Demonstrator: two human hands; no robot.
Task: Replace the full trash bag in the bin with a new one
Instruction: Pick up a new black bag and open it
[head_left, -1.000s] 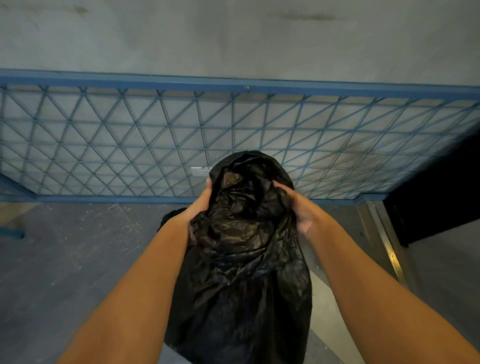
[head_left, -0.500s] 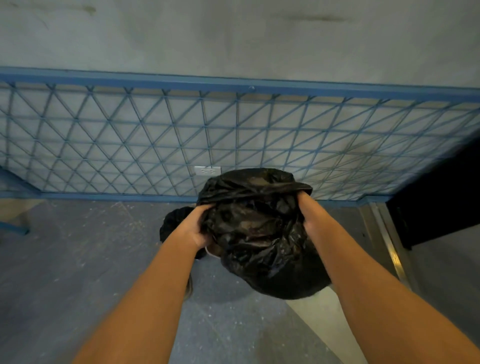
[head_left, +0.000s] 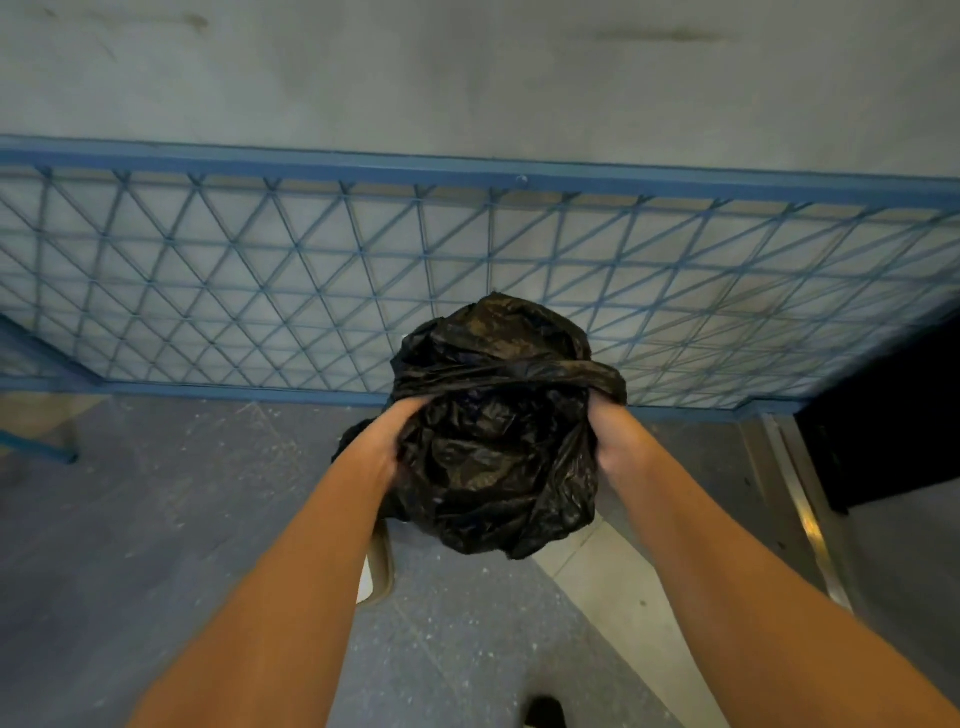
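A crumpled black trash bag (head_left: 498, 447) hangs bunched in the air between both hands, in front of the blue fence. My left hand (head_left: 387, 441) grips its left side, fingers buried in the plastic. My right hand (head_left: 610, 426) grips its right side, where a twisted band of the bag runs across the top. Below the bag a pale bin rim (head_left: 382, 566) shows beside my left forearm, with a dark bag edge (head_left: 353, 439) behind my left wrist. Most of the bin is hidden.
A blue metal lattice fence (head_left: 311, 270) runs across a grey wall. The grey speckled floor (head_left: 130, 519) has a pale strip (head_left: 613, 587) to the right. A metal door track (head_left: 805, 519) and a dark opening (head_left: 893, 415) lie at the right. A dark shoe tip (head_left: 545, 712) shows at the bottom.
The bag, a long hanging shape a second ago, has been gathered into a compact bundle. Both hands have shifted on it, and a twisted band now crosses its top.
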